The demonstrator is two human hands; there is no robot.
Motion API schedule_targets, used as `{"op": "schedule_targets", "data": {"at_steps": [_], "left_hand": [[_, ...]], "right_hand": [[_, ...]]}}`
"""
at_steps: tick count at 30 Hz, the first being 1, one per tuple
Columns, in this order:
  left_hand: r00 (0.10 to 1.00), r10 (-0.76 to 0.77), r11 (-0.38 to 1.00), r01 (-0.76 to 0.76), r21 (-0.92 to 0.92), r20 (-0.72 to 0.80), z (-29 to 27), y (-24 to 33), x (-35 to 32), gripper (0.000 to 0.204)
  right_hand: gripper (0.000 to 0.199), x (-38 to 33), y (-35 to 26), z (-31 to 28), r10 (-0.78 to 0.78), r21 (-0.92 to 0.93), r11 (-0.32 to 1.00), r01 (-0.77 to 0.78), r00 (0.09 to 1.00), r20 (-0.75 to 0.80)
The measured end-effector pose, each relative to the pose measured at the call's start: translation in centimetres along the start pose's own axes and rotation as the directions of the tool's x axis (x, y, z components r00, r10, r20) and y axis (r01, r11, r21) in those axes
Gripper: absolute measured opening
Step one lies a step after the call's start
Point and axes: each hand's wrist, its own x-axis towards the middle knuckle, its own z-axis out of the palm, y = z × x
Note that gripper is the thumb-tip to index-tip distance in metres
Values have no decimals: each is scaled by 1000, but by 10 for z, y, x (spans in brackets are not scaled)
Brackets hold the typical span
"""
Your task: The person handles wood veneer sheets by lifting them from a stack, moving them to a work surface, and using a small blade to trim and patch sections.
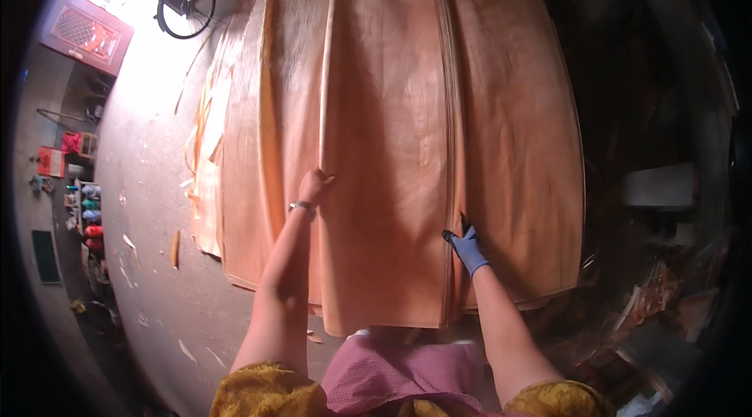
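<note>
A broad stack of thin reddish-tan wood veneer sheets (509, 119) stretches away in front of me. On top lies a long veneer sheet (384, 143), its two long sides raised. My left hand (316, 186), bare with a band at the wrist, is closed on its left edge. My right hand (468, 248) wears a blue-grey glove with dark fingertips. Its thumb and fingers pinch the right edge, where several layers run together. The fingertips are partly hidden by the wood. Further left, another veneer edge (269, 103) curls up.
Torn veneer strips (207, 174) hang along the stack's left side. Wood scraps (176, 248) litter the grey floor (149, 182). A bicycle (186, 1) stands at the far left, near a pink panel (86, 31). Shelves with coloured items (92, 217) line the left. Broken wood (654, 291) lies in shadow at right.
</note>
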Motion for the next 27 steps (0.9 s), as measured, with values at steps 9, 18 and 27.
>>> {"op": "schedule_targets", "data": {"at_steps": [9, 18, 27], "left_hand": [[912, 247, 938, -141, 315, -328, 67, 226, -86, 17], [977, 195, 945, -163, 282, -87, 168, 272, -75, 58], [970, -233, 808, 231, -542, 65, 177, 39, -112, 73]], "right_hand": [[73, 18, 19, 16, -311, 411, 876, 253, 947, 80], [46, 56, 76, -9, -321, 134, 942, 308, 943, 86], [105, -17, -32, -60, -93, 278, 960, -19, 918, 385]]}}
